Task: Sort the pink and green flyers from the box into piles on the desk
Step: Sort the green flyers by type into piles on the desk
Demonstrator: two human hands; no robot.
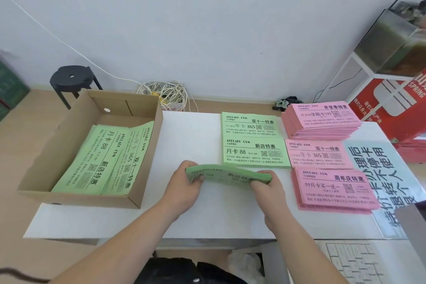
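White desk (196, 136): all items are borne on it. Cardboard box (80, 198), at left: green flyers (96, 159) are kept inside in two overlapping stacks. Three pink piles (334, 189), at right; two green piles (255, 152) are laid just beside them. Held green stack (228, 174): raised over the desk centre, its ends pinched by left hand (182, 189) and right hand (269, 193), fingers curled round the edges.

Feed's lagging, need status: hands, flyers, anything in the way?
Holding: left hand, right hand both grip green flyer stack over desk. More green flyers in box. Nothing blocking green piles or pink piles.
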